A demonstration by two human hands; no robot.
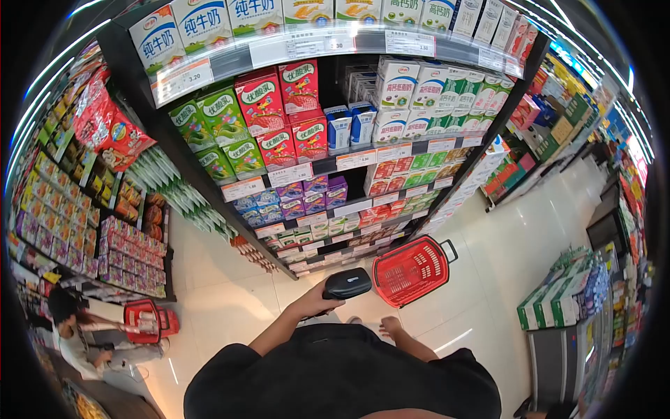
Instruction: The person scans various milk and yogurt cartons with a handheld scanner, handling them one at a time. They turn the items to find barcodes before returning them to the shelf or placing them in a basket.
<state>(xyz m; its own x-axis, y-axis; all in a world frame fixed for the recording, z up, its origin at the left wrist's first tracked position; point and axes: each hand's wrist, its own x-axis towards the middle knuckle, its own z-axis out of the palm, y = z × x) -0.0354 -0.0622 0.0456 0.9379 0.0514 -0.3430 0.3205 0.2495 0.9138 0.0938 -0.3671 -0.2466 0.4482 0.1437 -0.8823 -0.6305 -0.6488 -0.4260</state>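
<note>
Black, rounded plastic scanner (pixel 347 283) sits gripped in left hand (pixel 317 302).

Bright, even overhead store light floods the shelves (pixel 335 160) and bounces off the pale floor (pixel 223 293) in soft streaks. A fisheye lens bows the aisles and leaves black corners. Goods at the rim smear, and the price strips (pixel 300 47) glare white.
</note>
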